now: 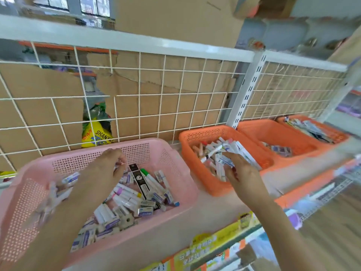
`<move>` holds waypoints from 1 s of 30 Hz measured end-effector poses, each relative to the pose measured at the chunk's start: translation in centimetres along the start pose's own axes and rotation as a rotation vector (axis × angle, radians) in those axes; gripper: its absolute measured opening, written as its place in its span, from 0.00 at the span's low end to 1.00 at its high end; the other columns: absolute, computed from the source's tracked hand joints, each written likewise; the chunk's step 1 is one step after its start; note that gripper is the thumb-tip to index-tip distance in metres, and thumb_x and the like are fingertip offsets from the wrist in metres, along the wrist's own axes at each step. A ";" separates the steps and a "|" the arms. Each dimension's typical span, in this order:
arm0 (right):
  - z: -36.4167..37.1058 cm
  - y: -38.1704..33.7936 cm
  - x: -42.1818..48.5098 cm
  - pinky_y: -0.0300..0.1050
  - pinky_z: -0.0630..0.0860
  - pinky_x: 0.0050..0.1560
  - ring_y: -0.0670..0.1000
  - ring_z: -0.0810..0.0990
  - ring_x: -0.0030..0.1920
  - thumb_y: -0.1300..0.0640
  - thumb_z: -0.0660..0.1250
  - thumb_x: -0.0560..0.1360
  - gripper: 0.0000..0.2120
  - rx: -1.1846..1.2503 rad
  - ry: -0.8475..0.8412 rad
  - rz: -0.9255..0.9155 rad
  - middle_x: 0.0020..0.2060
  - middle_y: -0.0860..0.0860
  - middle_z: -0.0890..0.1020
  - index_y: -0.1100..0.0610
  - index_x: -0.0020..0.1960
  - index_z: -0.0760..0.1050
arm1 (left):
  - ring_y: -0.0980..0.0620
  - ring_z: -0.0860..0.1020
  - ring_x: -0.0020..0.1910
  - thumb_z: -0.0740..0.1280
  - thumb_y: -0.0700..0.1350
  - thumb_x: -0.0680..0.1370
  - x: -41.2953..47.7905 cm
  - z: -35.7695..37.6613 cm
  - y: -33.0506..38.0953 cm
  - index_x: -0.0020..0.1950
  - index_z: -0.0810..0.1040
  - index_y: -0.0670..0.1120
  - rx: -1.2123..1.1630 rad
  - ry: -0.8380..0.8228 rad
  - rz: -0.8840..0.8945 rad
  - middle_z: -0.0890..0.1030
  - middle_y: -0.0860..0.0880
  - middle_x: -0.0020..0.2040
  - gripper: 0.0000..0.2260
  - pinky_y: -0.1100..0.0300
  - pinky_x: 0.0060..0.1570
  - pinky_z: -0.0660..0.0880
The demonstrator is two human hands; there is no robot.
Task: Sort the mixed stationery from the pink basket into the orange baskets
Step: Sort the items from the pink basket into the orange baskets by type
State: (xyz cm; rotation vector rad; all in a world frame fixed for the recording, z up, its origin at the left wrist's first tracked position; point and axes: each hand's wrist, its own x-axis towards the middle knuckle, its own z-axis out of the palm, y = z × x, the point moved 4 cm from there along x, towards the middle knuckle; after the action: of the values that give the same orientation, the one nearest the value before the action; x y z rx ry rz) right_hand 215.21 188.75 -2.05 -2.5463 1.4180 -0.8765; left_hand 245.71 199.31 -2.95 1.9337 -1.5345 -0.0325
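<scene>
A pink basket (172,153) on the shelf holds mixed stationery: white markers (127,194), boxed erasers (145,211) and a long black box (139,179). My left hand (103,173) hovers inside it, fingers curled around something small and pale that is blurred. To the right stands an orange basket (195,151) full of white markers (214,151). My right hand (242,173) is over its near edge, fingers touching a small white and blue item among the markers. Whether it grips it is unclear.
Two more orange baskets (273,132) (340,136) stand further right, with erasers and flat packets. A white wire grid (136,94) backed by cardboard closes the shelf's rear. A white upright post (244,94) divides the bays. Yellow price labels (205,245) line the shelf front.
</scene>
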 end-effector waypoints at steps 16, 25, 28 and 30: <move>-8.4 16.4 -2.5 0.47 0.69 0.38 0.57 0.75 0.35 0.58 0.58 0.74 0.17 0.005 0.216 0.209 0.48 0.58 0.79 0.62 0.61 0.74 | 0.48 0.77 0.42 0.67 0.43 0.76 5.7 7.7 12.6 0.47 0.74 0.49 0.026 -0.076 0.143 0.79 0.50 0.45 0.03 0.53 0.42 0.73; -9.8 28.6 2.8 0.47 0.66 0.38 0.59 0.75 0.39 0.67 0.62 0.76 0.13 0.009 0.146 0.179 0.44 0.54 0.76 0.62 0.60 0.74 | 0.48 0.75 0.49 0.69 0.39 0.74 11.4 17.1 23.1 0.49 0.76 0.46 0.040 -0.117 0.212 0.77 0.49 0.48 0.06 0.63 0.42 0.60; -9.7 32.0 4.9 0.47 0.67 0.38 0.61 0.78 0.43 0.64 0.62 0.76 0.13 0.005 0.092 0.178 0.48 0.56 0.78 0.59 0.61 0.73 | 0.51 0.74 0.48 0.68 0.41 0.75 13.4 20.6 26.9 0.47 0.73 0.49 0.009 -0.165 0.220 0.75 0.51 0.48 0.05 0.59 0.44 0.64; -9.4 33.8 6.3 0.50 0.70 0.40 0.61 0.79 0.44 0.63 0.61 0.77 0.14 0.009 0.049 0.164 0.52 0.56 0.78 0.59 0.62 0.72 | 0.56 0.73 0.44 0.67 0.42 0.76 14.5 23.2 29.7 0.45 0.72 0.51 -0.081 -0.198 0.207 0.75 0.54 0.45 0.06 0.61 0.43 0.63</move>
State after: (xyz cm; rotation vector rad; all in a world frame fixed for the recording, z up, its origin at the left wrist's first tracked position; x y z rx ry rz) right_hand 187.43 166.41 -3.35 -2.3763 1.6052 -0.9206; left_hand 215.25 172.83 -0.79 1.7424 -1.8276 -0.1986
